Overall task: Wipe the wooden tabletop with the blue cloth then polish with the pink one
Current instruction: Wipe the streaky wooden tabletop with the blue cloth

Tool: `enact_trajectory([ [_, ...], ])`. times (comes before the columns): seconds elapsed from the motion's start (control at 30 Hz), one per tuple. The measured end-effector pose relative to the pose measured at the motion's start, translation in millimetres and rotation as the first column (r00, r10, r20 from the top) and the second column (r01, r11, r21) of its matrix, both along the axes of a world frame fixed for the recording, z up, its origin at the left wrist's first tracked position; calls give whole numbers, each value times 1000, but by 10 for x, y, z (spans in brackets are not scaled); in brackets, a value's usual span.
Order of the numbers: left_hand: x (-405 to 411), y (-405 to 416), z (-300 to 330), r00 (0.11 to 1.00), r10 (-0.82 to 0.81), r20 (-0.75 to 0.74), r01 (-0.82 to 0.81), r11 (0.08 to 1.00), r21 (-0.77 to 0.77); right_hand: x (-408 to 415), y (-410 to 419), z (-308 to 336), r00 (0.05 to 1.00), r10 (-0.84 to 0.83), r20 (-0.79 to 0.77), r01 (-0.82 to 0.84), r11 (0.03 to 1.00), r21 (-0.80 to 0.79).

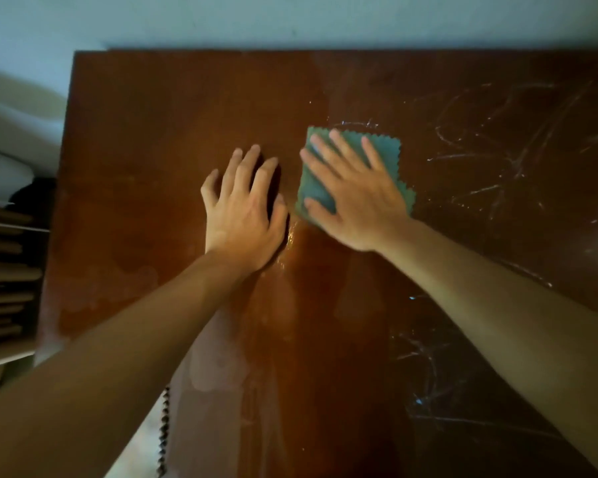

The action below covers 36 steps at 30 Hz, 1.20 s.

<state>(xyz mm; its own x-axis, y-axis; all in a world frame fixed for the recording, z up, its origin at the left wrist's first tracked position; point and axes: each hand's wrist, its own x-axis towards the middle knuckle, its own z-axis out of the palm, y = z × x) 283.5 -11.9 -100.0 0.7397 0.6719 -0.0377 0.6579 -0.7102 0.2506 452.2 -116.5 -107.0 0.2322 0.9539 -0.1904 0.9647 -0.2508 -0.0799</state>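
Right hand [356,198] flat, fingers straight, pressing blue cloth [316,188], long axis front-to-back, on streaked wooden worktop [152,132]; left hand [244,212] spread alongside.

From my end I see two bare forearms running in from the bottom corners, no sleeves, cuffs or gloves anywhere along them. The left hand [244,215] and right hand [354,198] carry no rings, and neither wrist shows a watch or band. Nails are short and unpainted (as far as this dim, slightly blurred feed lets me tell). Tendons and knuckles stand out on the left hand's back.
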Motion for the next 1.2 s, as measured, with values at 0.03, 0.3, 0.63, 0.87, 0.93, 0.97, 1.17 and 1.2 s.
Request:
enact_trajectory([
  [0.03,98,52,-33,1000,10,-29,-10,1000,-4,120,59,13,999,-34,2,34,999,8],
  [0.3,226,93,-194,995,71,-74,-68,997,43,-65,-204,-27,998,62,1,-62,998,24],
  [0.63,215,81,-145,995,84,-47,-83,996,27,705,350,57,1000,26,1,-26,1000,-10],
  [0.87,220,81,-144,996,81,-42,-80,996,32,153,-13,-39,998,57,24,-57,998,3],
  [0.93,222,79,-154,996,77,-36,-76,996,38,42,-112,-75,996,92,-5,-92,995,28],
  [0.97,224,78,-157,996,74,-38,-73,997,39,63,-95,-82,994,108,-13,-107,994,36],
  [1.17,221,73,-158,996,74,-46,-71,996,52,524,526,-8,1000,22,14,-23,997,71],
  [1.2,227,75,-157,996,74,-45,-72,996,54,551,604,-4,1000,0,19,-2,997,80],
])
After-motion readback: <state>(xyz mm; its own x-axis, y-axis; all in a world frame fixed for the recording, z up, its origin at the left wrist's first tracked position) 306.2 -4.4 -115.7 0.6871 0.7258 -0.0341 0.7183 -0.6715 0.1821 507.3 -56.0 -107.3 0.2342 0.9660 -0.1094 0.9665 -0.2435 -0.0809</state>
